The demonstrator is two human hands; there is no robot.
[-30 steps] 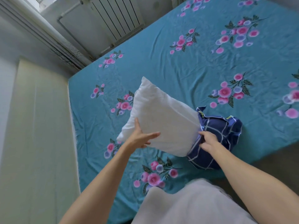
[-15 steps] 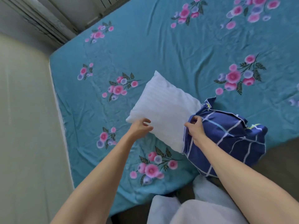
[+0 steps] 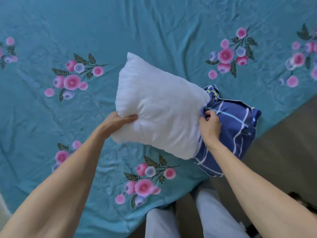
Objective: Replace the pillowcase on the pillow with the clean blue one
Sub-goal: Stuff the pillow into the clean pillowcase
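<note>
No text, label, brand, number or sign can be read anywhere in the view. The only candidate is a small yellow-green tag (image 3: 213,95) on the pillowcase (image 3: 235,127), just beyond the right hand (image 3: 210,125), and it is too small and blurred to show any lettering.
</note>
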